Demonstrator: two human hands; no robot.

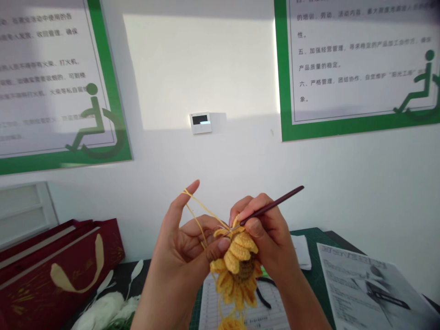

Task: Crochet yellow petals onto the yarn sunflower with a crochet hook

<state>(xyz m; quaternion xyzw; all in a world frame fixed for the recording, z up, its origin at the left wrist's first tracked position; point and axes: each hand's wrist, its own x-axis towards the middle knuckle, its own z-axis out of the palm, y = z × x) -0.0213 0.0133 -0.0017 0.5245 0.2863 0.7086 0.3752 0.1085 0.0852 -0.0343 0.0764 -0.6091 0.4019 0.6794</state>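
My left hand [192,247] pinches the edge of a yellow crocheted sunflower [240,270] with a brown centre. A strand of yellow yarn [202,206] loops over its raised index finger and runs down to the petals. Held like a pencil in my right hand [268,224] is a crochet hook [285,198] with a dark purple handle. Its thin metal tip meets the yarn at the top petals, by my left fingertips. Below the flower hangs more yellow yarn, leading to another yellow crocheted piece [232,323] at the bottom edge.
Dark red gift bags [30,284] with cream handles stand at the left. White feathery pieces [103,307] lie near them. On the green cutting mat [307,284] are printed sheets [209,302], a black-handled item [264,295] and, at right, a sheet with a pictured cutter [364,284].
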